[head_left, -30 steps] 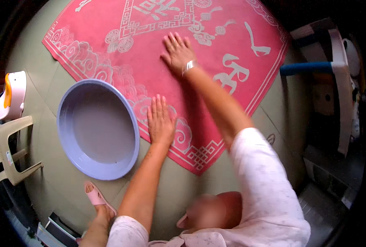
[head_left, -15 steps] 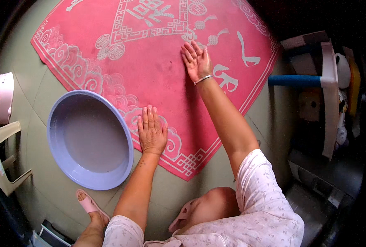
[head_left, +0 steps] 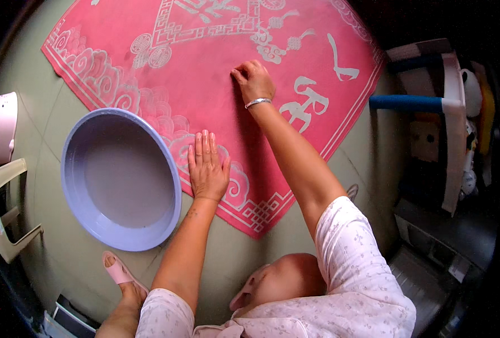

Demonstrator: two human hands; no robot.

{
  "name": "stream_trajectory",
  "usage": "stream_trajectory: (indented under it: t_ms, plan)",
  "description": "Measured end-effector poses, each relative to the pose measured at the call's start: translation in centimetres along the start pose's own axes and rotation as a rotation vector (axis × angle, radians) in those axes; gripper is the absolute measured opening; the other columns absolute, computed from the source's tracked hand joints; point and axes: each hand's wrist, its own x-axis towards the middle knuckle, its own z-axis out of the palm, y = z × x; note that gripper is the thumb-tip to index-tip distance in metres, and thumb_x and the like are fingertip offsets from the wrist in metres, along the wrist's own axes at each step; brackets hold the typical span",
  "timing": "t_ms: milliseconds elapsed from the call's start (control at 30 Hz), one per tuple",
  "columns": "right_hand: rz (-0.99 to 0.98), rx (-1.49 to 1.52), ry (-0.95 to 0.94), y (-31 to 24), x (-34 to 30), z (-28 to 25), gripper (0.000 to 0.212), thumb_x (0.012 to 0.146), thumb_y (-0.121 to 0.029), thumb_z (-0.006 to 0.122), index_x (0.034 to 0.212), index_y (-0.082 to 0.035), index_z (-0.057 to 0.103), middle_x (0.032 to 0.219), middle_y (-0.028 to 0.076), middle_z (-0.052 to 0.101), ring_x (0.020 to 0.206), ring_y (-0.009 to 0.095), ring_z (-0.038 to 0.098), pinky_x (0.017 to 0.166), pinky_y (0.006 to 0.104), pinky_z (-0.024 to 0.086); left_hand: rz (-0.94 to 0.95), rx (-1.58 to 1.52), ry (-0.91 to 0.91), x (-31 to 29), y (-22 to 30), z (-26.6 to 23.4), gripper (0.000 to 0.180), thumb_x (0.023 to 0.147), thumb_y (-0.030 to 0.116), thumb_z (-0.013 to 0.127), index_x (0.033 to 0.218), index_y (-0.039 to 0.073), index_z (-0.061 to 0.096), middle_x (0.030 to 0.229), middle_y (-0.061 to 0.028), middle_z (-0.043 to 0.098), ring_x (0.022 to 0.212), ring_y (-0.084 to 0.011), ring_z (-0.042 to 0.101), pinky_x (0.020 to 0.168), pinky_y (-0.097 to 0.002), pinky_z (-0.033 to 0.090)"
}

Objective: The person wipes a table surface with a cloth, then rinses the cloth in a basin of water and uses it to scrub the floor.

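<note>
A person leans over a red patterned cloth [head_left: 205, 84] spread on the floor. The left hand [head_left: 208, 169] lies flat on it, fingers straight, grip wide and empty. Ahead and to its right, the right hand [head_left: 254, 81] presses down with fingers curled, holding nothing. A lavender basin [head_left: 120, 177] sits just left of the left hand.

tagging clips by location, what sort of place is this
Probably a home floor or utility corner: a red patterned cloth spread on greenish floor tiles, a round lavender plastic basin, a pale plastic stool.
</note>
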Motion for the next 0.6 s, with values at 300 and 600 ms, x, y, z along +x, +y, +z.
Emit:
stream_trajectory:
  t_ms: [300,600]
  plan:
    - [0.308,0.228,-0.040,1.1,-2.2,-2.3,0.024,0.086,-0.031,0.065,0.086,-0.008,0.070,0.079,0.007,0.067,0.070,0.021,0.062,0.063,0.0347,0.049,0.023,0.016,0.027,-0.3,0.3,0.0,0.074,0.089,0.037,0.051,0.146,0.001,0.021,0.154,-0.0134,0.018,0.143,-0.0276,0.013,0.116,-0.0445,0.010]
    - [0.863,1.179,-0.473,2.2,-22.0,-10.6,0.027,0.095,-0.028,0.054,0.095,-0.003,0.065,0.069,-0.001,0.058,0.060,0.004,0.051,0.047,0.0171,0.039,0.053,-0.176,0.129,-0.5,0.1,-1.1,0.060,0.088,0.024,0.060,0.141,0.008,0.036,0.147,-0.0130,0.033,0.138,-0.0267,0.028,0.113,-0.0436,0.020]
